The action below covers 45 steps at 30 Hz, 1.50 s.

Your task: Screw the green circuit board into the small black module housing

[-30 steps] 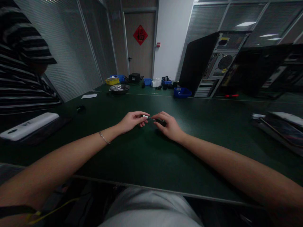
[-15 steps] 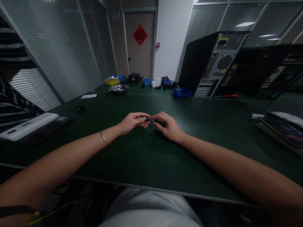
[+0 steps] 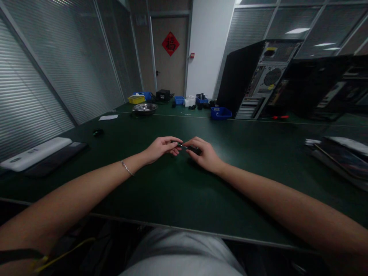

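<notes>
I see two hands over the green counter (image 3: 184, 191). The left hand (image 3: 159, 149) has its fingers pinched on one small part (image 3: 179, 144). The part is dark and too tiny for me to name. The right hand (image 3: 207, 155) has its fingers closed on one thin tool (image 3: 194, 149) with a dark grip. The tool's shiny end points at the part, in the gap between the hands. I can't tell if they touch.

At the back of the counter I count three blue bins. The first (image 3: 179, 100) is small, and I can't tell what is in it. The second (image 3: 202, 100) has dark things poking up. The third (image 3: 221, 114) is nearest and has something small and gray at its back. One white thing (image 3: 189, 101) sits between the first two. There is one yellow bin (image 3: 136, 100) with something pale in it. One metal bowl (image 3: 144, 109) is just in front of it, too shiny for me to see what it holds.

One sheet of paper (image 3: 108, 117) and one mouse (image 3: 98, 132) lie on the left.
</notes>
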Each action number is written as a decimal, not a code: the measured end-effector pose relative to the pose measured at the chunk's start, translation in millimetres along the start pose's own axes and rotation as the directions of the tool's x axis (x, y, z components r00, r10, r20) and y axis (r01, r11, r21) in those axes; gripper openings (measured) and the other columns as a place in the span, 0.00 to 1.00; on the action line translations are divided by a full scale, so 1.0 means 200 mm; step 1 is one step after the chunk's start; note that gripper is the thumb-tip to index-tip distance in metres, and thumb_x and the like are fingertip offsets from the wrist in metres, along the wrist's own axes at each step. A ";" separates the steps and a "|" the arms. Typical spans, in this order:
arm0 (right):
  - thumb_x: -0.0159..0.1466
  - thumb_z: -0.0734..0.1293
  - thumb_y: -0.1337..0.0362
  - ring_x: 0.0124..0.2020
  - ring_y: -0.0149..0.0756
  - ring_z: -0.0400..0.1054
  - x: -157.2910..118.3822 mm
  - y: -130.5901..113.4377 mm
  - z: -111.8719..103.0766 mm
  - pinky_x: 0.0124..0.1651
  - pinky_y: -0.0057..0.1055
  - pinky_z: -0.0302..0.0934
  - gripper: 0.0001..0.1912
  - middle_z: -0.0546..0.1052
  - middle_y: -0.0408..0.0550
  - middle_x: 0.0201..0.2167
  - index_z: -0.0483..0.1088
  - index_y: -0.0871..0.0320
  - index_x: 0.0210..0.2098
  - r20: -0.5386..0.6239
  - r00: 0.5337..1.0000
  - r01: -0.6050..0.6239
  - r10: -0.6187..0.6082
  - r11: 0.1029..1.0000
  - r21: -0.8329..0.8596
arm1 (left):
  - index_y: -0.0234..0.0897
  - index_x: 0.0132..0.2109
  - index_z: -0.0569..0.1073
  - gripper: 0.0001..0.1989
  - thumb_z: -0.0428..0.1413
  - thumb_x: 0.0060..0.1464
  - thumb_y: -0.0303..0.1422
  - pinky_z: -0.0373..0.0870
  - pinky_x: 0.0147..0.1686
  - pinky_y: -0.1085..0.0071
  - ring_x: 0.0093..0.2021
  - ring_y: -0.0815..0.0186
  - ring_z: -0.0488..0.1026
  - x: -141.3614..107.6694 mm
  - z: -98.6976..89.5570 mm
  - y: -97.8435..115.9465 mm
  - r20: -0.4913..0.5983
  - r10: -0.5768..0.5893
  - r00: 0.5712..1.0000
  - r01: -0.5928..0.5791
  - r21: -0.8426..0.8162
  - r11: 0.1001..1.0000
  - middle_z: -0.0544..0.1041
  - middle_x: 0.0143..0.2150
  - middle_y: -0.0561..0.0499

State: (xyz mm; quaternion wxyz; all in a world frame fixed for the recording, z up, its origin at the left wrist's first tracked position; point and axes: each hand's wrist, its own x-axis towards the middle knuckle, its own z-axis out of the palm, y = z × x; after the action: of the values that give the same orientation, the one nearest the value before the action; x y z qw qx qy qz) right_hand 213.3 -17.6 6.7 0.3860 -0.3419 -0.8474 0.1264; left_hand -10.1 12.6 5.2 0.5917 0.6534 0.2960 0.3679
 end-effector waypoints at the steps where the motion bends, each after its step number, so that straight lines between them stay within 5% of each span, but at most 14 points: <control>1: 0.61 0.65 0.69 0.41 0.38 0.69 0.00 0.00 0.00 0.43 0.35 0.63 0.13 0.74 0.49 0.41 0.72 0.54 0.45 -0.012 1.000 -0.001 0.001 1.000 0.002 | 0.29 0.51 0.72 0.15 0.56 0.58 0.31 0.73 0.39 0.67 0.35 0.67 0.75 0.00 0.00 0.00 -0.011 0.008 1.000 -0.008 0.004 1.000 0.78 0.39 0.42; 4: 0.62 0.64 0.69 0.41 0.38 0.69 0.00 0.01 -0.01 0.43 0.34 0.63 0.12 0.74 0.49 0.39 0.72 0.55 0.45 -0.050 0.999 -0.003 0.004 1.000 0.013 | 0.29 0.51 0.71 0.15 0.54 0.59 0.32 0.73 0.39 0.66 0.35 0.67 0.75 0.00 -0.01 0.01 -0.033 0.047 0.998 -0.044 0.092 0.995 0.77 0.39 0.42; 7: 0.62 0.64 0.69 0.40 0.38 0.68 -0.01 0.03 -0.03 0.41 0.33 0.62 0.12 0.73 0.49 0.39 0.72 0.54 0.45 -0.077 0.997 -0.015 0.015 1.000 0.005 | 0.32 0.53 0.71 0.16 0.52 0.61 0.34 0.73 0.39 0.65 0.36 0.65 0.75 -0.02 -0.02 0.04 0.036 0.152 0.988 -0.154 0.402 0.903 0.76 0.42 0.43; 10: 0.63 0.64 0.68 0.39 0.38 0.67 -0.01 0.04 -0.05 0.39 0.33 0.61 0.12 0.73 0.49 0.39 0.72 0.54 0.46 -0.085 0.995 -0.055 0.055 0.998 0.000 | 0.35 0.53 0.72 0.15 0.50 0.62 0.33 0.70 0.43 0.65 0.42 0.63 0.73 -0.05 0.00 0.06 0.240 0.272 0.932 -0.354 0.770 0.531 0.75 0.46 0.43; 13: 0.62 0.64 0.67 0.38 0.37 0.67 -0.01 0.05 -0.05 0.38 0.33 0.61 0.11 0.73 0.48 0.38 0.73 0.54 0.44 -0.105 0.992 -0.065 0.066 0.998 0.006 | 0.35 0.54 0.71 0.15 0.48 0.63 0.31 0.69 0.41 0.66 0.43 0.60 0.72 -0.06 0.01 0.07 0.433 0.246 0.867 -0.471 0.874 0.119 0.74 0.45 0.41; 16: 0.63 0.64 0.66 0.38 0.38 0.67 -0.01 0.04 -0.06 0.39 0.34 0.61 0.11 0.73 0.48 0.37 0.72 0.54 0.44 -0.101 0.992 -0.071 0.070 0.997 -0.004 | 0.36 0.54 0.70 0.15 0.49 0.62 0.32 0.67 0.37 0.68 0.40 0.60 0.71 -0.04 0.00 0.06 0.487 0.219 0.846 -0.495 0.869 -0.021 0.74 0.42 0.42; 19: 0.63 0.64 0.66 0.39 0.39 0.67 -0.01 0.03 -0.06 0.40 0.35 0.61 0.11 0.73 0.49 0.39 0.72 0.55 0.45 -0.070 0.997 -0.043 0.044 0.999 0.010 | 0.38 0.52 0.72 0.14 0.51 0.61 0.31 0.65 0.38 0.67 0.39 0.59 0.70 -0.03 -0.02 0.06 0.445 0.222 0.868 -0.465 0.884 0.045 0.74 0.41 0.43; 23: 0.63 0.64 0.65 0.39 0.39 0.67 -0.01 0.02 -0.06 0.41 0.36 0.62 0.12 0.72 0.50 0.39 0.70 0.55 0.47 -0.016 0.999 -0.040 0.040 0.999 -0.002 | 0.39 0.50 0.72 0.12 0.52 0.60 0.33 0.64 0.40 0.67 0.41 0.59 0.71 -0.05 -0.01 0.07 0.324 0.213 0.922 -0.377 0.875 0.304 0.74 0.42 0.45; 28: 0.62 0.67 0.61 0.39 0.38 0.69 0.02 0.00 -0.03 0.40 0.33 0.63 0.13 0.75 0.48 0.40 0.71 0.55 0.45 0.252 0.966 -0.048 0.055 0.998 -0.034 | 0.36 0.47 0.70 0.12 0.56 0.57 0.34 0.64 0.32 0.71 0.33 0.65 0.70 -0.05 0.00 0.07 0.127 0.241 0.962 -0.249 0.768 0.591 0.72 0.36 0.50; 33: 0.62 0.67 0.56 0.38 0.38 0.70 0.06 -0.01 -0.02 0.38 0.31 0.61 0.13 0.75 0.48 0.37 0.74 0.55 0.43 0.388 0.921 0.032 0.037 0.985 -0.170 | 0.36 0.45 0.70 0.12 0.57 0.55 0.36 0.63 0.31 0.71 0.31 0.67 0.68 -0.03 -0.02 0.05 0.068 0.197 0.978 -0.188 0.692 0.696 0.71 0.35 0.51; 40: 0.65 0.63 0.61 0.35 0.35 0.70 0.05 -0.02 -0.01 0.35 0.29 0.60 0.10 0.75 0.49 0.39 0.73 0.56 0.41 0.326 0.944 0.120 -0.050 0.973 -0.199 | 0.34 0.43 0.69 0.11 0.59 0.53 0.30 0.68 0.46 0.64 0.44 0.63 0.72 -0.01 -0.03 0.01 0.006 0.168 0.986 -0.155 0.424 0.892 0.73 0.43 0.47; 45: 0.64 0.62 0.65 0.31 0.33 0.71 0.04 0.02 0.00 0.36 0.29 0.63 0.08 0.76 0.47 0.32 0.73 0.59 0.38 0.191 0.981 -0.023 0.022 1.000 0.004 | 0.35 0.45 0.64 0.13 0.58 0.53 0.25 0.70 0.48 0.60 0.45 0.63 0.75 -0.01 -0.02 0.01 -0.009 0.124 0.992 -0.118 0.243 0.963 0.73 0.46 0.45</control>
State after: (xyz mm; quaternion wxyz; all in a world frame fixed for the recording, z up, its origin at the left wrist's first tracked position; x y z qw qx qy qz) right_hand 211.2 -9.6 10.1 0.3027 -0.3366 -0.8761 0.1657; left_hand -13.8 13.1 7.2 0.4805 0.7331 0.3052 0.3721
